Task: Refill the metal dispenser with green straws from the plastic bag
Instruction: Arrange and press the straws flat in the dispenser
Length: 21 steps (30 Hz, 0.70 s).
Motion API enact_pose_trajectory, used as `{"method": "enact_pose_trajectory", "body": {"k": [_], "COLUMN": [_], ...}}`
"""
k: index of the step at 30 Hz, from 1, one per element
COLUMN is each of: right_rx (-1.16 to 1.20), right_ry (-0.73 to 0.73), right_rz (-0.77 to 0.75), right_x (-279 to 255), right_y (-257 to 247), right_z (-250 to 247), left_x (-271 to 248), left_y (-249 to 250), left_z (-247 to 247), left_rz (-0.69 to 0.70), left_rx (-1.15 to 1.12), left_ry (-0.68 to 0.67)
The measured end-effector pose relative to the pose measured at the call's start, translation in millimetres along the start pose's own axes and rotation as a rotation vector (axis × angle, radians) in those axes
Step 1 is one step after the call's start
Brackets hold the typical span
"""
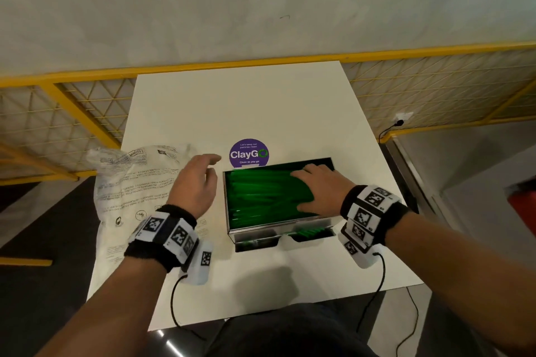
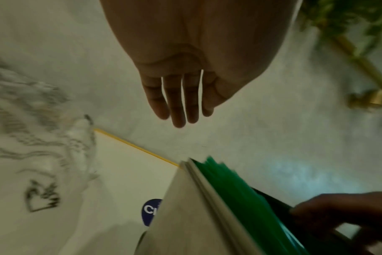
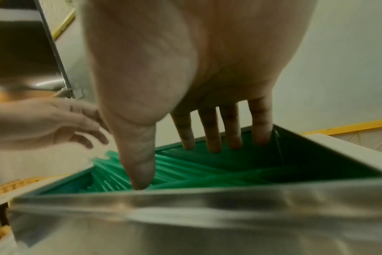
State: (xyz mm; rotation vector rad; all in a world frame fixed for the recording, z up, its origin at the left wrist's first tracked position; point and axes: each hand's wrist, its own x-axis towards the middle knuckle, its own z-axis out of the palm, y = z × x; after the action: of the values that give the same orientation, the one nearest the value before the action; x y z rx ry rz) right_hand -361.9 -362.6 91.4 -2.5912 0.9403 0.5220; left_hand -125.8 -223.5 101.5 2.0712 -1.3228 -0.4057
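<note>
The metal dispenser (image 1: 282, 236) stands open-topped on the white table (image 1: 246, 107), filled with green straws (image 1: 261, 197). My right hand (image 1: 314, 188) lies flat on the straws at the box's right side, fingers straight; the right wrist view shows its fingertips (image 3: 214, 146) down on the green straws (image 3: 185, 174) inside the metal dispenser (image 3: 185, 215). My left hand (image 1: 197, 182) hovers with relaxed fingers between the dispenser's left wall and the crumpled plastic bag (image 1: 130, 182), holding nothing. In the left wrist view the left hand (image 2: 181, 103) is empty above the plastic bag (image 2: 33, 155).
A purple round ClayGo sticker (image 1: 249, 153) lies on the table just behind the dispenser. A yellow mesh railing (image 1: 72, 113) runs behind the table on both sides. Cables trail from both wrist bands over the table's near edge.
</note>
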Motion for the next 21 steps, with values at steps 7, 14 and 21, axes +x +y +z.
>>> {"method": "enact_pose_trajectory", "body": {"k": [7,14,21], "right_rx": [-0.036,-0.144,0.261], "right_ry": [-0.164,-0.084,0.000], "right_rz": [-0.089,-0.082,0.015], "right_x": [23,23,14], "right_y": [-48,-55,-20], "right_z": [7,12,0], "left_x": [-1,-18,-11], "left_y": [-1,26,23], "left_z": [-2,33,48], "left_rz": [-0.033,0.291,0.299], "left_rx": [-0.004,0.328,0.765], "left_ry": [-0.161,-0.412,-0.550]}}
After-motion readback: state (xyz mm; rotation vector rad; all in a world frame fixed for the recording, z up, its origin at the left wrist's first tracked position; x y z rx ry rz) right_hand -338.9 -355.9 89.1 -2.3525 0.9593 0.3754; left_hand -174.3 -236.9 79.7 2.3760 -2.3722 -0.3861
